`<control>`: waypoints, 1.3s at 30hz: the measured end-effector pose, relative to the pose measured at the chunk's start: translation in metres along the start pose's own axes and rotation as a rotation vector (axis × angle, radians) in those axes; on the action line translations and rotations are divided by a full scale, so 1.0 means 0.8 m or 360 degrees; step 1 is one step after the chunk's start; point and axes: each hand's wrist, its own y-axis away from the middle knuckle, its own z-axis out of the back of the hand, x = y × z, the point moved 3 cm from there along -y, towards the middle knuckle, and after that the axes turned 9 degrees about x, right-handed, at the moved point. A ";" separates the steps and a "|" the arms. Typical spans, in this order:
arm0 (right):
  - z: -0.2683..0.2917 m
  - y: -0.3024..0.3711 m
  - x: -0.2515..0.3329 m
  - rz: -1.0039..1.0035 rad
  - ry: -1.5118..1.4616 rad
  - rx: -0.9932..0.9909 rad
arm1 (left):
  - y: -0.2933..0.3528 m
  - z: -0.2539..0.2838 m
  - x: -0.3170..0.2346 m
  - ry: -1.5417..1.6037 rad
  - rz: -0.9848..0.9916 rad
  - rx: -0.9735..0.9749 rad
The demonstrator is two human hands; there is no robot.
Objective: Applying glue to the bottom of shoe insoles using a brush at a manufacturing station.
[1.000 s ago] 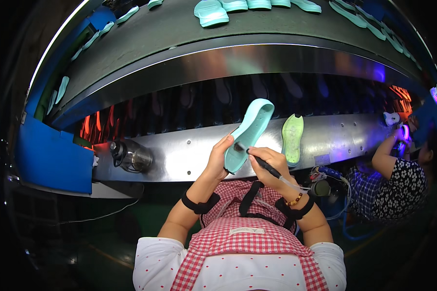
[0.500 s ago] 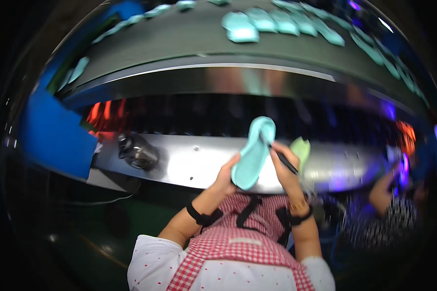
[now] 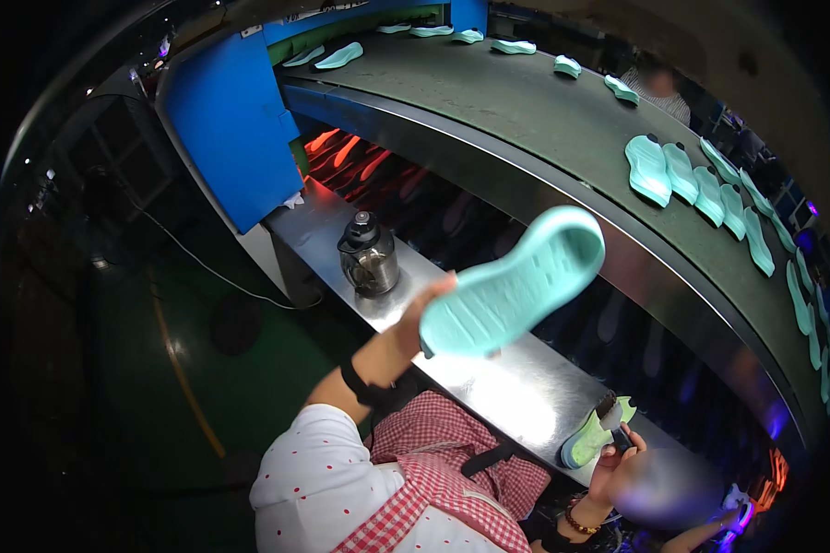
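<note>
A turquoise shoe sole [image 3: 498,300] is tilted up above the steel bench, its hollowed face with ridges and slots showing. My left hand [image 3: 411,323] grips its near end, with most fingers hidden behind it. Lower right, my right hand [image 3: 607,472] is closed around the dark handle of a brush [image 3: 622,437]. The brown bristles point away from the hand, at a lime-green container [image 3: 583,441] on the bench. Whether the bristles touch the container, I cannot tell.
A glass kettle [image 3: 371,267] with a dark lid stands on the steel bench [image 3: 526,392]. Beyond curves a dark green conveyor belt [image 3: 489,101] carrying several turquoise soles [image 3: 648,172]. A blue machine housing [image 3: 226,129] is at left. Another person's forearm [image 3: 696,536] shows lower right.
My right hand has moved off the sole, taking the brush to the lime-green container. The sole is now raised and tilted in my left hand. The view has swung left.
</note>
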 end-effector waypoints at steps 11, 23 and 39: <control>0.027 0.029 -0.010 -0.0117 -0.0004 -0.0329 | -0.060 0.012 -0.063 0.0069 -0.0273 0.0060; 0.035 0.021 -0.017 -0.0286 -0.0188 -0.0618 | -0.139 0.084 -0.328 0.0248 -0.1381 -0.0404; 0.081 0.039 -0.016 -0.0246 -0.0324 -0.0779 | -0.352 -0.070 -0.041 -0.2855 0.0336 0.0027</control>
